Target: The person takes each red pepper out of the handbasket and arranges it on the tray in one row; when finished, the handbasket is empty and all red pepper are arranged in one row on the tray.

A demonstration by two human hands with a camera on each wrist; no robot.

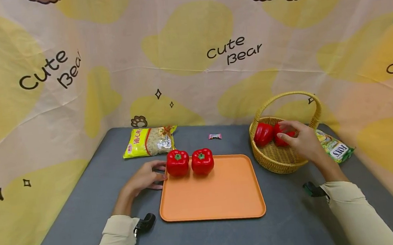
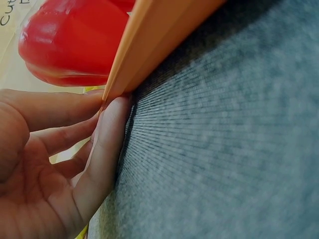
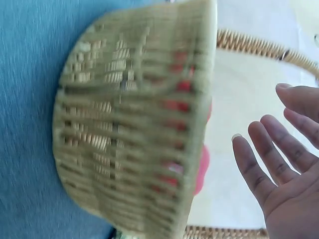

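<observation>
My left hand (image 1: 145, 177) pinches the left rim of an orange tray (image 1: 218, 199); the left wrist view shows the rim between thumb and fingers. Side by side near the tray's back left corner stand two red bell peppers (image 1: 177, 163) (image 1: 202, 161). To the right is a yellow wicker basket (image 1: 275, 166) with a tall handle, holding two more red bell peppers (image 1: 264, 134) (image 1: 280, 135). Over the basket's right side hovers my right hand (image 1: 302, 139), fingers apart and holding nothing. It partly covers the right pepper in the head view. In the right wrist view a gap separates its fingers (image 3: 256, 172) from the basket.
A yellow bag (image 1: 150, 142) of pale food lies behind the tray at left. Near the back edge is a small pink wrapped candy (image 1: 215, 136). A green FOX'S packet (image 1: 335, 146) lies right of the basket. Printed cloth walls (image 1: 187, 99) border the grey table (image 1: 200, 240).
</observation>
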